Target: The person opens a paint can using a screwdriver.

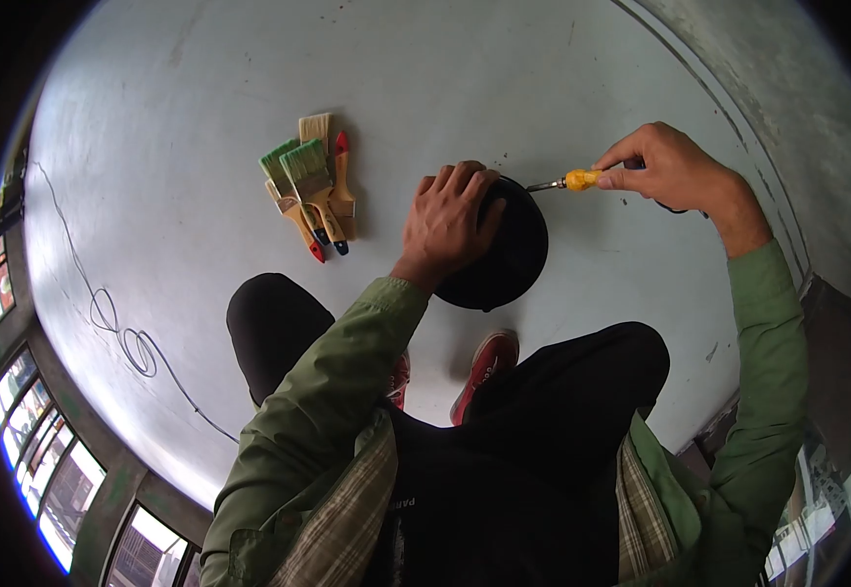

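Between my feet stands a black round tub [515, 256], its dark top facing up. My left hand [450, 220] grips its upper left edge, with the fingers curled at the far rim and the thumb lying across the top. In my right hand [662, 171] is a screwdriver [582, 180] with a yellow handle, pinched between thumb and fingers near the handle's end. Its metal shaft points left, and the tip is right at the tub's upper right rim.
Several paintbrushes [314, 186], some with green bristles, lie in a pile on the grey floor [201, 117] left of the tub. A thin cable [142, 352] runs looped along the far left. My red shoes [484, 367] flank the space below the tub.
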Motion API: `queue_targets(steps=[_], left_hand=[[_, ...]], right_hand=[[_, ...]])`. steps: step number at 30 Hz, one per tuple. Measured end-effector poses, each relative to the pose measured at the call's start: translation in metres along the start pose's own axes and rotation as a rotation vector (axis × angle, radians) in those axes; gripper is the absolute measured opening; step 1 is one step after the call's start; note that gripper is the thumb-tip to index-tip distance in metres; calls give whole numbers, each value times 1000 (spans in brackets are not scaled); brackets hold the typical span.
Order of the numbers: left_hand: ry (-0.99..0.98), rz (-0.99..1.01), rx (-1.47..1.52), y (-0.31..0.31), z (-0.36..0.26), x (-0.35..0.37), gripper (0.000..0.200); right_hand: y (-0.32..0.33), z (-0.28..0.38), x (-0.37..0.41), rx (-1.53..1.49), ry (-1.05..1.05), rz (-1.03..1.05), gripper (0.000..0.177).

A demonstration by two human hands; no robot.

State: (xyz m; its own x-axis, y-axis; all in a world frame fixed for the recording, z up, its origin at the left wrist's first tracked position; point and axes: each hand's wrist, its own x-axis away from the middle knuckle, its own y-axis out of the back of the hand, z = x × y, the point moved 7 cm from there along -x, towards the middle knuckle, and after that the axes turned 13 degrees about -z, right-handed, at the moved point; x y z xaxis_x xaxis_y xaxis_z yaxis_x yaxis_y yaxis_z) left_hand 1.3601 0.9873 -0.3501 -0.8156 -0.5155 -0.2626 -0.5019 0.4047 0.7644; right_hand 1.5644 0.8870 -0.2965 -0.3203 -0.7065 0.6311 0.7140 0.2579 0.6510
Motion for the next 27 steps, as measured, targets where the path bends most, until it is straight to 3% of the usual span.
queue_targets(steps=[2,12,24,27], left_hand=[[3,-3,3,0,2,0,31],[13,29,5,-2,2,1,32],[19,38,-5,-3,2,3,31],[22,39,2,-4,4,2,31]], right_hand=[[4,9,0,75,279,-178,26],[5,15,-2,58,281,-180,24],[10,57,-22,317,232,-100,23],[6,74,4,446,319,-270,20]])
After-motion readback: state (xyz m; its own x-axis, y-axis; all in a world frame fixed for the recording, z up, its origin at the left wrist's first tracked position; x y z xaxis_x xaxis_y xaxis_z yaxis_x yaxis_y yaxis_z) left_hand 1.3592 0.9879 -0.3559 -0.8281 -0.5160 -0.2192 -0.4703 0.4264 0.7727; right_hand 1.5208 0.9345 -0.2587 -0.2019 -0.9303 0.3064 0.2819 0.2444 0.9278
